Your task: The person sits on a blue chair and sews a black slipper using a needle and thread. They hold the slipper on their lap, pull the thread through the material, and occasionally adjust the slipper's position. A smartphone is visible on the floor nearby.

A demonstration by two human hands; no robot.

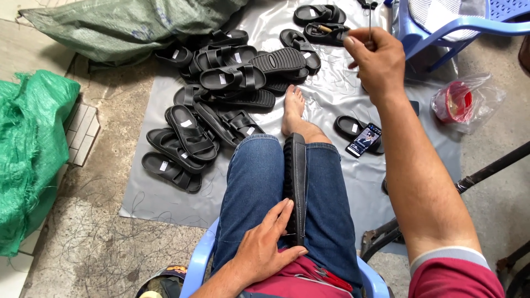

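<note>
A black sandal [295, 187] stands on edge, clamped between my knees in blue jeans. My left hand [265, 243] rests on its near end, fingers against the sole. My right hand [374, 58] is raised far forward at arm's length, its fingers pinched on a thin needle [369, 22] with dark thread; the thread itself is barely visible. My bare foot [293, 110] lies on the grey plastic sheet [331, 94].
A pile of black sandals [221, 99] lies on the sheet ahead and left. A phone [364, 140] lies beside another sandal, right of my foot. Green sacks [33, 149] sit left, a blue plastic chair [441, 27] upper right, a bagged red container [455, 102] right.
</note>
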